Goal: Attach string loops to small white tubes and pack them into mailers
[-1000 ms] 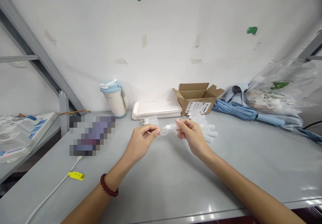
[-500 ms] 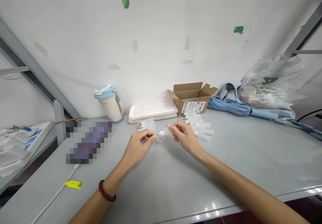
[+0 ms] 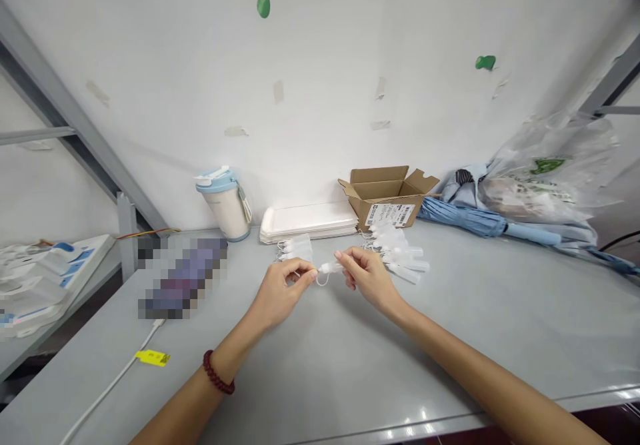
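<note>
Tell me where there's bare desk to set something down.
Right of the right forearm, the desk is bare up to the blue umbrella; so is the patch between it and the left forearm. Crowded: along the wall, with cup, white stack and open box, and just past the left hand and right hand, where small bottles lie.

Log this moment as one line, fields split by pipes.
right hand: holding translucent bottle | left hand: pinched at bottle's tip | more bottles: on table | cardboard box: open

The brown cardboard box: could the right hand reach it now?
Probably yes: the box stands open, and only low-lying bottles seem to separate them, though the right hand is holding a small bottle.
</note>
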{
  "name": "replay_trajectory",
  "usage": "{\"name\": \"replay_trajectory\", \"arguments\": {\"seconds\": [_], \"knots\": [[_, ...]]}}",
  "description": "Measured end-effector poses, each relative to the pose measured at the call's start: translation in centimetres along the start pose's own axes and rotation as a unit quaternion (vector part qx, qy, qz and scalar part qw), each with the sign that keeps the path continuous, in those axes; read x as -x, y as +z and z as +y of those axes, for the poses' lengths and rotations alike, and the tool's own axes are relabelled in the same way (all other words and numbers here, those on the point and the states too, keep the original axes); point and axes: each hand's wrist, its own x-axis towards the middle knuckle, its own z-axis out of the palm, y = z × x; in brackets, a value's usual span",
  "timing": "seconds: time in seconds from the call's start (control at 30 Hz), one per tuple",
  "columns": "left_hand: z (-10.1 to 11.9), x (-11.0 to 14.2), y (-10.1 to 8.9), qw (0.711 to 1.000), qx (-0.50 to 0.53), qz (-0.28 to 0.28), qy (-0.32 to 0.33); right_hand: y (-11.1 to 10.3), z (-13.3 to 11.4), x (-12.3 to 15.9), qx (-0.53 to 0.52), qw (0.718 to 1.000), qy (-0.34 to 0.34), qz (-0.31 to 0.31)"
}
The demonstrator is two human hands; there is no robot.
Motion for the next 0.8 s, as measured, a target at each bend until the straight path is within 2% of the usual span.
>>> {"name": "replay_trajectory", "arguments": {"seconds": [0.2, 0.4, 0.57, 0.63, 0.8], "knots": [[0.1, -0.4, -0.4, 0.998, 0.053, 0.0, -0.042, -0.5, 0.2, -0.6, -0.014, 1.0, 0.0, 0.006], [-0.3, -0.8, -0.9, 0.991, 0.083, 0.067, -0.079, -1.3, 0.6, -1.3, -0.05, 0.998, 0.016, 0.036], [-0.6, -1.0, -1.3, 0.982, 0.102, 0.117, -0.107, -2.1, 2.2, -2.7, -0.019, 0.994, 0.078, 0.069], [-0.7, -1.1, -1.4, 0.979, 0.114, 0.129, -0.11, -2.2, 2.9, -3.4, -0.011, 0.993, 0.105, 0.056], [-1.6, -1.4, -1.6, 0.975, 0.13, 0.145, -0.105, -1.5, 3.4, -5.4, -0.014, 0.989, 0.145, -0.021]]}}
